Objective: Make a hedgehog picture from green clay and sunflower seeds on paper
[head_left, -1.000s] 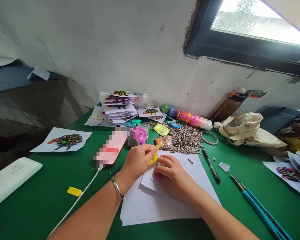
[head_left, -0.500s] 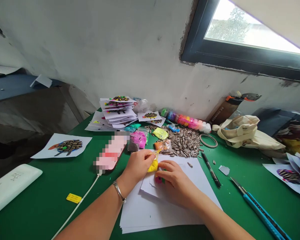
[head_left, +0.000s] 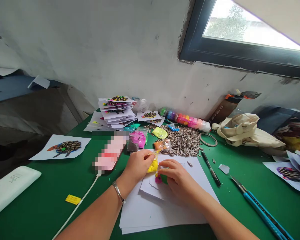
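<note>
Pinched in my left hand is a small plastic bag of yellow modelling clay, held by its upper part above the papers. My right hand hovers just right of the bag, fingers bent and slightly apart, with nothing visible held; its thumb is mostly hidden. Under those fingers lies a smaller piece of white paper bearing pink clay and green clay, partly covered by the hand. A tiny yellow bit shows at the top of the pink. Larger white sheets lie stacked beneath.
Behind the hands are a heap of striped sunflower seeds, an orange clay packet and a magenta clay packet. A phone sits left. To the right lie a pen and a blue craft knife, blade exposed.
My right hand has shifted slightly up and right, uncovering more of the pink clay and the yellow bit. My left hand stays on the yellow bag.
</note>
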